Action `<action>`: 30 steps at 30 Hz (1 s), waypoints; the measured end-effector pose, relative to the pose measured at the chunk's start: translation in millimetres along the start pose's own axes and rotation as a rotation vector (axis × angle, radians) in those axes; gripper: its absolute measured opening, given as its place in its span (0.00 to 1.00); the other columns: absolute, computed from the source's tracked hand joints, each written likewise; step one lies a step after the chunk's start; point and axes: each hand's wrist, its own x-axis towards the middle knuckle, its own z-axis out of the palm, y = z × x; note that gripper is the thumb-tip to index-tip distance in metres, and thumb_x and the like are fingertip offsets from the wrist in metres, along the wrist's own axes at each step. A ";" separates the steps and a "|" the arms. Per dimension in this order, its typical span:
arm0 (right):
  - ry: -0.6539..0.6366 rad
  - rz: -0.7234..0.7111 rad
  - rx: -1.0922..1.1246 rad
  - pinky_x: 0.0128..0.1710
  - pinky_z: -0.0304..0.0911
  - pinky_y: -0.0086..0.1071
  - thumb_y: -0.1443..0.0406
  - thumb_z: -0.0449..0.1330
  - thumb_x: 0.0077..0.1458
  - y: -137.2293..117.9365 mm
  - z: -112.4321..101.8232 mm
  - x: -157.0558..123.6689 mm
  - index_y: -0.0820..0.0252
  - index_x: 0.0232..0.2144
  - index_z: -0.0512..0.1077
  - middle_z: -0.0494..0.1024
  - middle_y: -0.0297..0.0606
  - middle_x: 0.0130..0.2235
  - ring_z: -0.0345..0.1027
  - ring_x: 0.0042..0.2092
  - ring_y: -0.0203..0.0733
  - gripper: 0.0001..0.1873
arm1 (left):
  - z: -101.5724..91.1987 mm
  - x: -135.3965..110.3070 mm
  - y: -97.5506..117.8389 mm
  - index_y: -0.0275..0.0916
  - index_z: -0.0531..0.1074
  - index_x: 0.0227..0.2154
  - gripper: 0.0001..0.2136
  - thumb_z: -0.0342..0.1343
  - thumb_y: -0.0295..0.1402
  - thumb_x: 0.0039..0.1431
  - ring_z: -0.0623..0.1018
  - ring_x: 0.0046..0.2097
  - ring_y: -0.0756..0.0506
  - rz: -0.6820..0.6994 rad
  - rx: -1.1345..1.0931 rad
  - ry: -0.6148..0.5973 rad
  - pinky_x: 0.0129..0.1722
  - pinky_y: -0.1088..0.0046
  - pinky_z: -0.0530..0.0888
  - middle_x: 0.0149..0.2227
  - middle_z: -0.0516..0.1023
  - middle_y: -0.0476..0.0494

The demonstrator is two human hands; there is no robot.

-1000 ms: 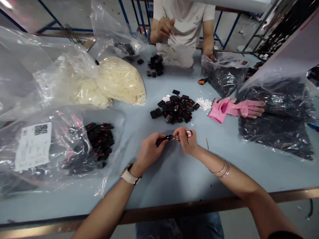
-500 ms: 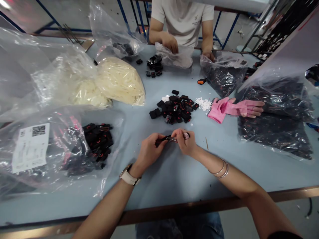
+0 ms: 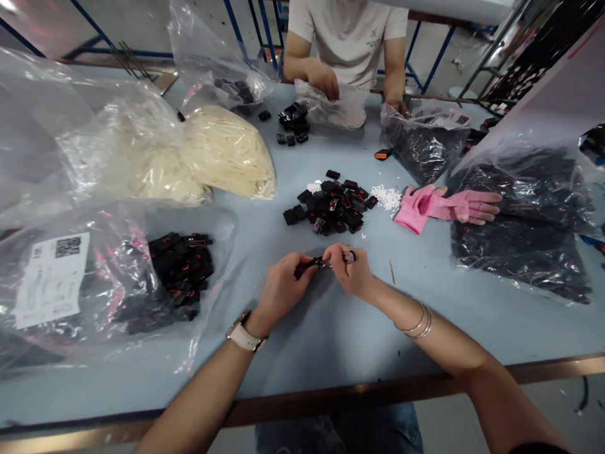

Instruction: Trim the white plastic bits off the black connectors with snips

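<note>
Over the near middle of the table, my left hand (image 3: 285,279) pinches a small black plastic connector housing (image 3: 308,265) between thumb and fingers. My right hand (image 3: 353,275) is closed around a slim tool (image 3: 348,256) with a dark-rimmed, pale end showing above the fist. The tool's other end meets the connector; its tip is too small to make out. Just beyond my hands lies a loose pile of black connector housings (image 3: 336,211), some with red or orange inserts. Small white pieces (image 3: 386,197) are scattered to the right of that pile.
Pink gloves (image 3: 447,205) lie beside bags of black parts (image 3: 522,252) at right. At left are a bag of cream strips (image 3: 227,151) and an opened, labelled bag (image 3: 51,277) spilling black parts. Opposite, a person in a white shirt (image 3: 350,41) handles a clear bag (image 3: 338,112).
My right hand has shifted very slightly with the slim tool. The labelled bag at left has sagged a little to the left. My left hand keeps its hold.
</note>
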 end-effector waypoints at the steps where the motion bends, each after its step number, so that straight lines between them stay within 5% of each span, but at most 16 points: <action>1: -0.011 -0.006 -0.018 0.29 0.60 0.28 0.54 0.41 0.65 -1.5 -0.6 0.9 0.57 0.27 0.70 0.69 0.32 0.21 0.63 0.25 0.35 0.24 | 0.1 -0.1 -0.4 0.40 0.72 0.31 0.03 0.56 0.33 0.56 0.77 0.31 0.46 0.005 0.000 0.006 0.32 0.69 0.74 0.31 0.79 0.46; 8: -0.040 -0.025 -0.079 0.30 0.59 0.29 0.56 0.42 0.63 -2.8 1.1 0.6 0.56 0.26 0.68 0.69 0.33 0.22 0.62 0.25 0.34 0.21 | -0.2 -0.9 -0.6 0.42 0.72 0.31 0.02 0.56 0.33 0.55 0.78 0.33 0.44 0.026 -0.003 0.002 0.34 0.67 0.75 0.32 0.80 0.46; 16: 0.110 -0.046 0.045 0.26 0.59 0.28 0.56 0.43 0.64 5.8 5.3 -6.3 0.57 0.27 0.68 0.68 0.32 0.21 0.61 0.23 0.34 0.21 | 0.9 -0.4 0.5 0.41 0.71 0.30 0.01 0.56 0.31 0.55 0.78 0.32 0.45 0.020 -0.015 0.017 0.33 0.68 0.74 0.31 0.80 0.46; 26: 0.011 -0.041 0.019 0.28 0.59 0.27 0.55 0.42 0.64 -1.3 2.7 -2.1 0.58 0.27 0.69 0.66 0.30 0.20 0.61 0.23 0.33 0.23 | -0.9 -0.4 1.6 0.40 0.72 0.31 0.04 0.56 0.34 0.56 0.77 0.32 0.46 -0.015 0.003 -0.009 0.32 0.70 0.73 0.31 0.79 0.46; 30: 0.077 -0.033 0.056 0.27 0.59 0.28 0.53 0.42 0.65 3.4 4.5 -4.4 0.58 0.27 0.69 0.67 0.31 0.20 0.62 0.23 0.34 0.24 | -0.6 -0.2 1.4 0.40 0.72 0.31 0.04 0.56 0.33 0.55 0.77 0.31 0.46 -0.015 0.011 -0.008 0.32 0.70 0.73 0.30 0.79 0.46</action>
